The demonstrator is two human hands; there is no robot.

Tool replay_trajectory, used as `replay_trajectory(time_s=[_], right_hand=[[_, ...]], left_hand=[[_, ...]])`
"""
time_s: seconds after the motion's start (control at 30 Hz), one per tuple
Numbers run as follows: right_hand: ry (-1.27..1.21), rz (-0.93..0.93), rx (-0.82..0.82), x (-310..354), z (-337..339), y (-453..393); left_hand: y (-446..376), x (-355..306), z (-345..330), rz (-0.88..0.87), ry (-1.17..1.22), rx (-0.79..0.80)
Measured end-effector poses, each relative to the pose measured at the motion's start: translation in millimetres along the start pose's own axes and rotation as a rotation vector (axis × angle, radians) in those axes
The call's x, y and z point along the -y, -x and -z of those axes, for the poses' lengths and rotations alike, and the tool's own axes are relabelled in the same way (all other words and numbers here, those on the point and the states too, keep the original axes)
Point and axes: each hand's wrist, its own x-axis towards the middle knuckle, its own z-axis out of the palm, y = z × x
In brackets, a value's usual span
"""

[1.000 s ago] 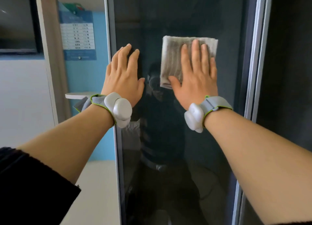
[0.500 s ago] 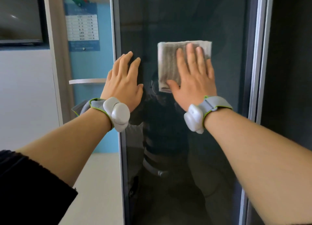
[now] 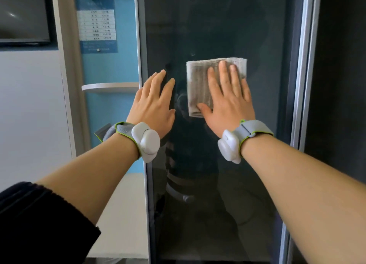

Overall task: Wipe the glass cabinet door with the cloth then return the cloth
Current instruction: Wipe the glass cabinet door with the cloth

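The dark glass cabinet door [image 3: 215, 208] stands upright in front of me and reflects my figure. A folded grey cloth [image 3: 198, 85] lies flat against the glass at mid height. My right hand [image 3: 227, 103] presses on it with the palm and spread fingers, covering its right and lower part. My left hand [image 3: 152, 105] rests flat and empty on the glass near the door's left metal edge [image 3: 141, 46], a little left of the cloth. Both wrists carry white devices on grey straps.
Left of the door are a blue wall with a printed notice [image 3: 97, 24], a small white shelf [image 3: 111, 86] and a dark screen [image 3: 23, 14] on a white wall. A metal frame [image 3: 305, 65] and a dark panel [image 3: 340, 85] border the door on the right.
Both hands have slid down the glass, the right one carrying the cloth down and slightly left. The view has tilted down a little.
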Motion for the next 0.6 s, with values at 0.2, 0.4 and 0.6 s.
replay_trajectory(time_s=[0.2, 0.4, 0.6], right_hand=[[-0.01, -0.241, -0.001, -20.9, 4.3, 14.7], [0.002, -0.082, 0.04, 29.9, -7.8, 15.3], [0.045, -0.025, 0.052, -22.8, -2.2, 34.0]], left_hand=[[4.5, -5.4, -0.4, 0.011, 0.019, 0.037], [9.5, -4.6, -1.4, 0.018, 0.007, 0.053], [22.5, -12.8, -8.1, 0.058, 0.052, 0.045]])
